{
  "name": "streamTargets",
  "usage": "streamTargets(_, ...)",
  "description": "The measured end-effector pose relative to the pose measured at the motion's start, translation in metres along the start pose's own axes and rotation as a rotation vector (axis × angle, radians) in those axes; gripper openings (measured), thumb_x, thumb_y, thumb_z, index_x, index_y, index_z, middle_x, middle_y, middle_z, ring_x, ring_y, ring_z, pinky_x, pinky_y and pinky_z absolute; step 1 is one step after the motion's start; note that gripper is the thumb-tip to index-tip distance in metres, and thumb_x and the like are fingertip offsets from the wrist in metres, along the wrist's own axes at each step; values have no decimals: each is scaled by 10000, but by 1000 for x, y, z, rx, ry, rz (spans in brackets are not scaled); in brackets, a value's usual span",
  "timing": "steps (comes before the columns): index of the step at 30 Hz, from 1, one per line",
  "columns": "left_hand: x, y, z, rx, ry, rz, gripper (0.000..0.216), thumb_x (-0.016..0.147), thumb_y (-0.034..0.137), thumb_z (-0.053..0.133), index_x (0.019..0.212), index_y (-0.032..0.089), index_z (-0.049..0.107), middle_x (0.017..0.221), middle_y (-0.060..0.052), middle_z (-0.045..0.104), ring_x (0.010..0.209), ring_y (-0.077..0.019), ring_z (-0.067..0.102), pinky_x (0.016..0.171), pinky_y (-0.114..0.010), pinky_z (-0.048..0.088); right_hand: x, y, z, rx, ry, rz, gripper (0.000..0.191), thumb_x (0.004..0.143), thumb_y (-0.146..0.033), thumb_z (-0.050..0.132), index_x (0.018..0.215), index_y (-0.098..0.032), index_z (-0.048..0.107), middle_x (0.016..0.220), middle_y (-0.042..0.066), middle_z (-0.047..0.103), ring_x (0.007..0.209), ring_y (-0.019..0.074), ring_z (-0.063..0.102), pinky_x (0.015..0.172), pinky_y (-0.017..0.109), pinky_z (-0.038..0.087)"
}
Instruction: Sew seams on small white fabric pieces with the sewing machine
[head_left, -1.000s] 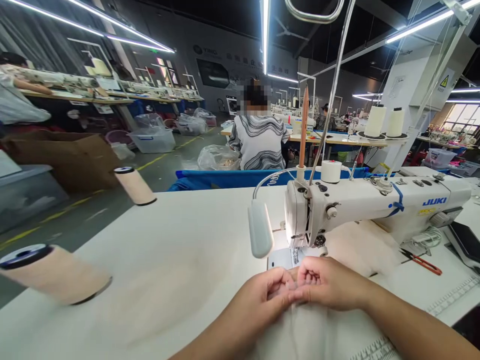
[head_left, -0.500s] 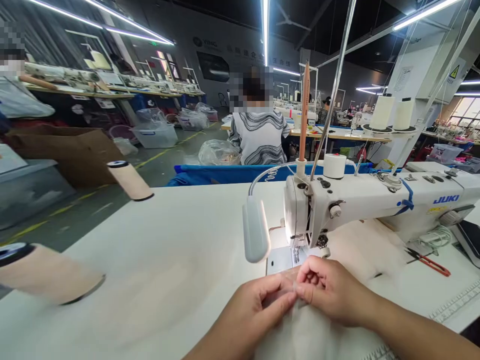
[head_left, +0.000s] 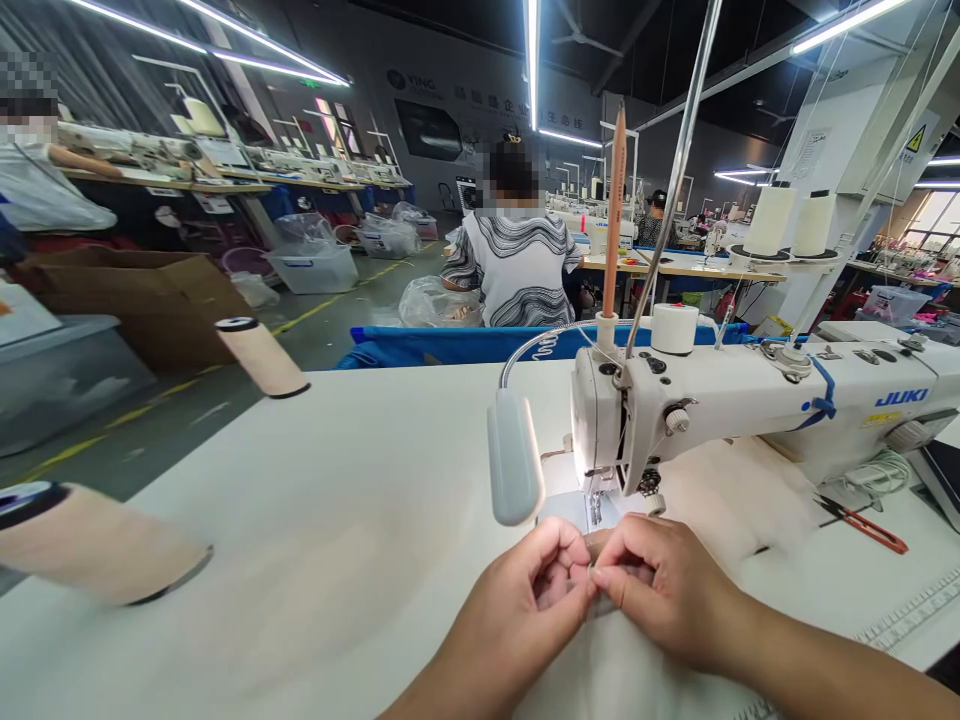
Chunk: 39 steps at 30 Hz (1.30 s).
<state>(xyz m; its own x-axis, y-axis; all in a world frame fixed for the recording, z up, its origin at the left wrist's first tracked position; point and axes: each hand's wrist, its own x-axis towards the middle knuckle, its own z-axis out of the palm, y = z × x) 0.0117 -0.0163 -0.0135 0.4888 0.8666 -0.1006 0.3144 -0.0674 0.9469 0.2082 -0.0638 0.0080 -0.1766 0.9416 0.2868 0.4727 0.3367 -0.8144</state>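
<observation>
My left hand [head_left: 525, 600] and my right hand [head_left: 667, 590] meet just in front of the needle area of a white sewing machine [head_left: 720, 390]. Both are closed, thumbs and forefingers pinching the edge of a thin, pale fabric [head_left: 622, 660] that hangs down toward me. The fingertips nearly touch each other, and the pinched part is mostly hidden. Behind them the presser foot [head_left: 596, 508] stands over the metal plate, lit by a small lamp [head_left: 514, 460]. More pale sheer fabric [head_left: 735, 495] lies under the machine arm.
Two thread cones [head_left: 262, 358] lie or lean at the table's left. Red-handled snips [head_left: 862, 525] and a clear ruler [head_left: 915, 605] rest on the right. A pencil [head_left: 615, 210] stands upright on the machine. A co-worker [head_left: 517, 260] sits beyond the blue cloth [head_left: 450, 346].
My left fingers have curled in more and drawn up beside the right ones, still at the fabric edge. My right hand has barely moved. The view has shifted slightly.
</observation>
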Motion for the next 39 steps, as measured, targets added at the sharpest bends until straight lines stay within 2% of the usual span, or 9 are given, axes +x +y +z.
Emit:
streamTargets(4,-1,17,-2,27,-77,-19,335,837,546,636,903,219,657,715,49,486,681,-163,419,628,-279,347,0,1,0,-23,8,-51,115,912,-201,637,801,-225,618,791,-13,702,709,150,589,663,249,393)
streamTargets(10,-2,22,-5,134,-18,45,352,853,532,615,684,238,519,720,15,542,686,-184,493,602,-285,377,1,3,-2,-68,-45,54,110,897,-198,643,812,-227,580,734,-38,642,670,145,553,635,249,373)
streamTargets(14,4,17,-4,425,56,210,278,880,391,568,652,233,583,803,-41,654,801,-247,613,670,-333,463,7,2,-1,-260,-102,156,172,912,-162,650,795,-225,540,721,-38,605,693,163,535,653,273,343)
streamTargets(19,9,2,-5,652,233,519,114,925,293,614,830,230,619,867,-28,688,742,-231,616,655,-342,468,15,0,4,-488,-129,155,211,951,-94,602,809,-219,508,811,4,633,777,189,553,689,293,331)
streamTargets(22,5,0,-7,759,210,782,246,1037,152,504,864,234,659,896,-7,724,768,-209,624,704,-340,472,15,2,5,-527,-120,158,165,966,-107,614,859,-215,551,876,20,666,799,195,568,710,299,352)
streamTargets(24,3,0,-8,823,180,875,307,1077,114,463,893,233,678,879,10,746,779,-204,629,727,-342,473,12,6,5,-534,-103,157,91,983,-143,628,937,-215,598,924,28,680,813,200,579,718,301,367)
streamTargets(28,5,-10,-4,872,247,917,330,1102,127,446,921,235,701,892,4,766,800,-216,643,732,-359,457,5,17,2,-573,-98,23,99,1002,-178,625,1082,-227,658,999,48,682,803,206,571,709,311,385)
streamTargets(31,9,-19,-2,869,305,916,353,1108,146,429,909,237,706,924,-10,774,814,-222,656,732,-372,453,1,25,0,-603,-124,-130,128,1007,-139,578,994,-217,677,1008,58,671,784,199,556,701,315,402)
streamTargets(39,3,-1,-11,929,161,845,184,967,117,608,1074,204,730,1068,-36,806,894,-260,725,745,-412,548,3,34,0,-718,-44,-241,167,977,-96,566,943,-218,675,1024,68,714,867,239,577,746,357,434)
